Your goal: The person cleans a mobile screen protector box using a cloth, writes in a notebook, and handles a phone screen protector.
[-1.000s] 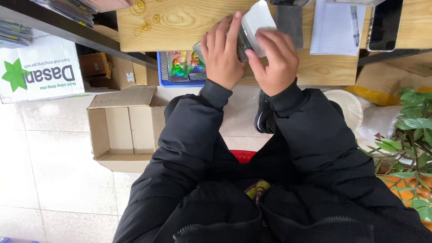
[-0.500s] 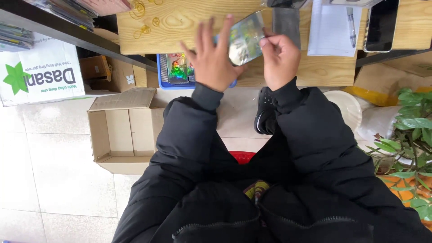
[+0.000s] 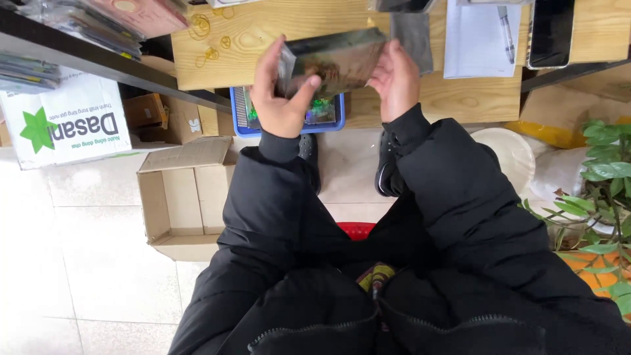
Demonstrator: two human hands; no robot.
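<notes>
— Fingers (image 3: 271,66), item one: state?

— Mine, left hand (image 3: 279,98): clamped on a flat clear-sleeved packet (image 3: 335,62), fingers at its left edge, thumb across the front. Right hand (image 3: 393,82): fingers loosely curled, touching the packet's right edge.

— Packet's location?

— Raised between both my hands, above the wooden table (image 3: 263,39) edge, over a blue tray (image 3: 328,125).

— Surroundings?

— Open cardboard box (image 3: 177,197) on the floor at my left; white paper and pen (image 3: 506,33), dark phone (image 3: 551,29) on the table; leafy plant (image 3: 601,190) at my right.
</notes>
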